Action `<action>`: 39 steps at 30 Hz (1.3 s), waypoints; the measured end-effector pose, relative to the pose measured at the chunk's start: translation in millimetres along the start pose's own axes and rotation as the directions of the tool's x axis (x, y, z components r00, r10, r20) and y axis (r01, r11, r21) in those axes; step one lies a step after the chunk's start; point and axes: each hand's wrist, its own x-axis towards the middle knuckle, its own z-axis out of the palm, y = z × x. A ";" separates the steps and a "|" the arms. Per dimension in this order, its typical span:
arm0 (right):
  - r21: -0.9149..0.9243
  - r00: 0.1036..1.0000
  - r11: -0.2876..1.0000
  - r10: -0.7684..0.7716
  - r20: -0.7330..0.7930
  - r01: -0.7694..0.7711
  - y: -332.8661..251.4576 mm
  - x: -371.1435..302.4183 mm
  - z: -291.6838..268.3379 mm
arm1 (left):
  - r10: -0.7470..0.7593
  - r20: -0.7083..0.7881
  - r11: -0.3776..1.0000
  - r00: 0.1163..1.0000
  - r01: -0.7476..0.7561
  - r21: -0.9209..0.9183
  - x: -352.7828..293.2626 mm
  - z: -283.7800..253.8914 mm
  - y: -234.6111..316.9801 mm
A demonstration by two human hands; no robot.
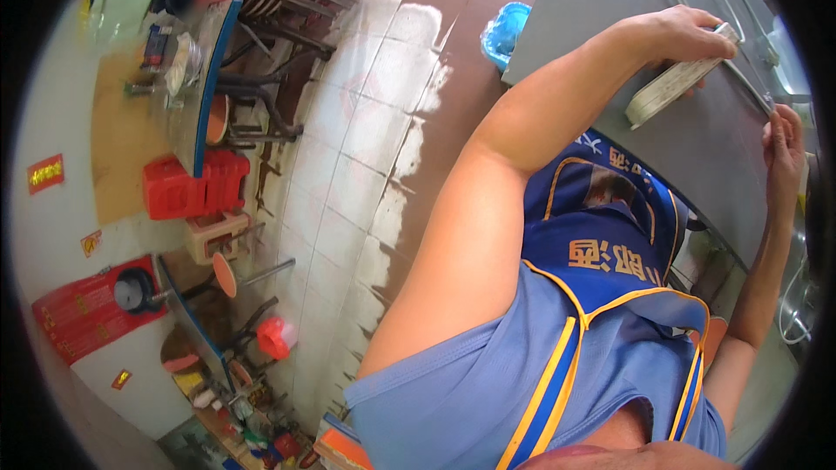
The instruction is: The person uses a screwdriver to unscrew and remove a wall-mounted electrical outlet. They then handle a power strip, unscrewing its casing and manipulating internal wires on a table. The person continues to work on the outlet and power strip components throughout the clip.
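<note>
My left hand [684,35] reaches across the grey metal table [601,26] at the upper right. Its fingers are closed round a long, narrow white power strip [666,91], held tilted above the tabletop. My right hand [785,144], near the right rim, is closed on a pale cord [751,87] that stretches taut from beside the strip. More of this cord lies in loops at the far end of the table. The fingers under the strip are mostly hidden.
A blue plastic bag [505,33] hangs at the table's far left edge. Left of me stretches a tiled floor [348,139], partly whitish and partly reddish brown. Beyond it stand blue-edged tables [209,87], stools [225,274] and red plastic chairs [192,184] along the wall.
</note>
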 end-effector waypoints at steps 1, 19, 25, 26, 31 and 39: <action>-0.010 1.000 1.000 0.007 -0.029 -0.007 1.4 -3.3 5.8 | -0.005 -0.018 1.000 1.000 0.005 -0.003 -1.2 0.3 -3.6; 0.264 0.990 0.955 0.144 -0.006 -0.137 20.3 5.1 -2.7 | 0.027 -0.062 1.000 0.998 -0.027 -0.002 4.1 -1.9 -11.7; 0.328 0.944 0.889 0.329 0.030 -0.320 23.2 17.8 -3.5 | 0.019 -0.038 0.999 0.999 -0.020 -0.030 6.3 -5.2 -9.3; 0.332 0.943 0.884 0.329 0.056 -0.328 24.3 19.5 -6.1 | 0.016 -0.028 0.999 0.999 -0.016 -0.032 6.9 -5.7 -9.8; 0.269 0.993 0.957 0.115 0.002 -0.111 20.9 12.6 6.1 | 0.021 -0.054 1.000 0.998 -0.022 -0.006 4.0 -7.0 -7.8; 0.080 0.991 0.988 0.135 0.010 -0.135 -0.7 14.1 7.7 | -0.024 -0.011 0.999 1.000 0.024 -0.022 7.1 -0.4 -5.2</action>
